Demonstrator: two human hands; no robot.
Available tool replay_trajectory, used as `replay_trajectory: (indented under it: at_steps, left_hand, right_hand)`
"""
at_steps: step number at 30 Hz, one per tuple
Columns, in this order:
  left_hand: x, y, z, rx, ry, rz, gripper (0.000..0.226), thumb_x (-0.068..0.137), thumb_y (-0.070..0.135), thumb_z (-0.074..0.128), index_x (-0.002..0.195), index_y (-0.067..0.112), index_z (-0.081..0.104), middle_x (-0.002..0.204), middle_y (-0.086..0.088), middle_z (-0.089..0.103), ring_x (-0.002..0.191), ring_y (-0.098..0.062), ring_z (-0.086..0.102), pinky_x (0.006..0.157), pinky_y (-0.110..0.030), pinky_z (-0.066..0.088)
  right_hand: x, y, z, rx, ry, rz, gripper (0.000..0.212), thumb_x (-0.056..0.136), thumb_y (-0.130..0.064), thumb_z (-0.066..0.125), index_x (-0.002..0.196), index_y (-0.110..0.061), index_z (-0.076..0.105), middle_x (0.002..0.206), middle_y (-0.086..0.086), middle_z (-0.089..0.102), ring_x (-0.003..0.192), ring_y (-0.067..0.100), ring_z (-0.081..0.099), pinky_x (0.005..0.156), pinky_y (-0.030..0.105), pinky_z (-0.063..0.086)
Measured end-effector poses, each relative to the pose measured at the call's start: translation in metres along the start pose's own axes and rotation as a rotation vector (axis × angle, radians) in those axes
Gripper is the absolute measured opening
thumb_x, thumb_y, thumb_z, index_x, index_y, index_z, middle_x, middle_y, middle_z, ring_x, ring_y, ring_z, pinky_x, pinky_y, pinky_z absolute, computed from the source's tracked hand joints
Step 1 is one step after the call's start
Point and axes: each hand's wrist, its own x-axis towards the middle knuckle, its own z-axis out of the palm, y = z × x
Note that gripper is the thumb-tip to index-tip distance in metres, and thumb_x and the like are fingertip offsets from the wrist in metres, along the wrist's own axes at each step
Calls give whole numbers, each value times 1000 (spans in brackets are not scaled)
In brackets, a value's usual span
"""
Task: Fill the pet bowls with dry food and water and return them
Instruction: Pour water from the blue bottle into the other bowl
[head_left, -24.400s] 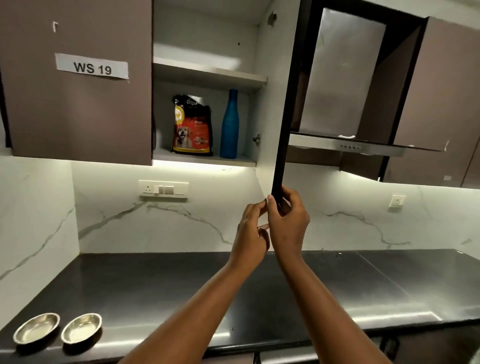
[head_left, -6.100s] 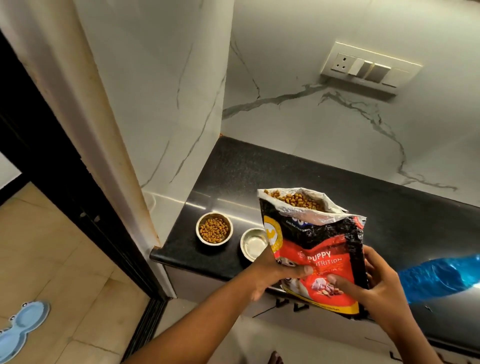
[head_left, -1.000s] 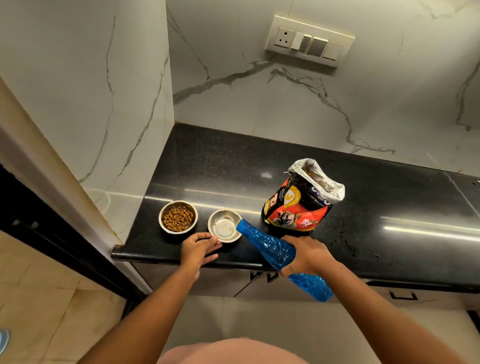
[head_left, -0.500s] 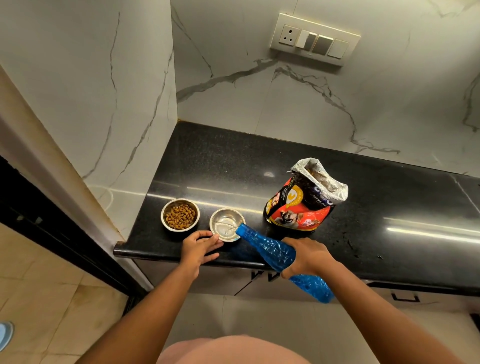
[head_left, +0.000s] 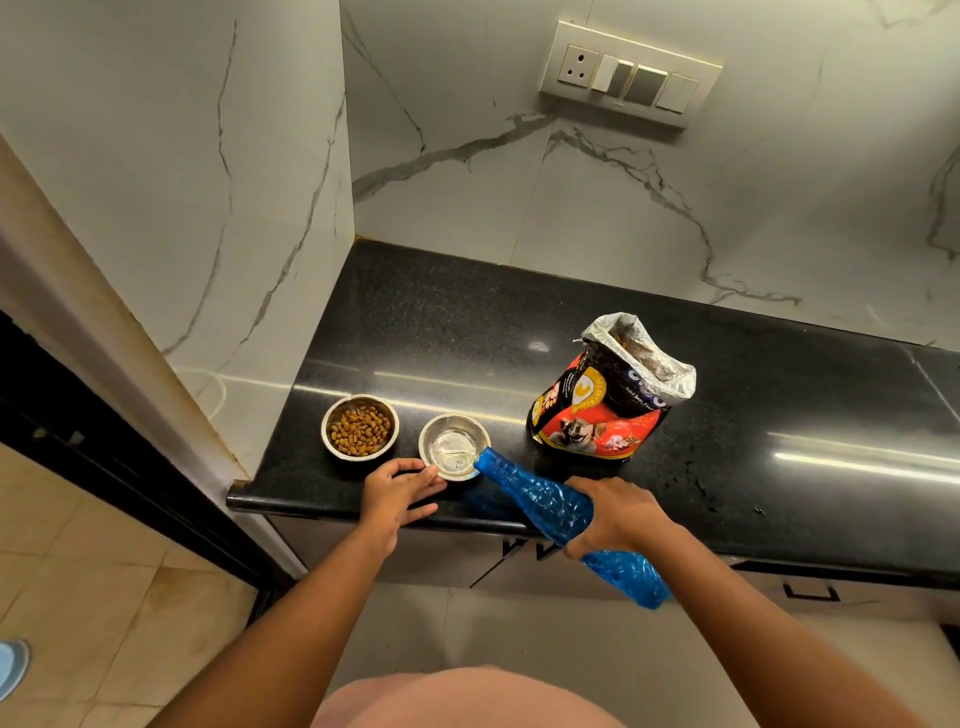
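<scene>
- Right hand (head_left: 618, 517) grips tilted blue plastic bottle (head_left: 540, 501), mouth over small steel water bowl (head_left: 453, 446), pouring.
- Left hand (head_left: 397, 491), open, fingertips steady that bowl against sliding on black bench (head_left: 779, 415).

Two bare arms come up from the bottom of the frame, one on each side. No sleeves show on them. The left hand (head_left: 397, 493) and the right hand (head_left: 621, 517) are bare too, with no rings, watch or gloves to see. At the bottom middle is a rounded bit of soft pink clothing (head_left: 467, 699), plain with no pattern.
</scene>
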Motion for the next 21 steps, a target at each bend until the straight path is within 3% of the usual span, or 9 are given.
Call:
replay_trajectory:
  at_steps: [5, 21]
  left_hand:
    - [-1, -1, -1, 0, -11, 7, 29, 86, 14, 75, 111, 6, 61, 96, -13, 79, 89, -21, 77, 68, -36, 62]
    - [1, -1, -2, 9, -30, -2, 28, 87, 14, 74, 111, 6, 61, 100, -16, 78, 91, -22, 77, 73, -39, 63]
  right_hand:
    - [1, 3, 3, -19, 2, 51, 103, 53, -72, 73, 145, -41, 40, 130, -7, 61, 116, 17, 57, 95, 38, 50]
    - [-1, 3, 1, -23, 0, 51, 96, 56, -70, 76, 142, -43, 42, 124, -9, 63, 108, 15, 58, 89, 34, 48]
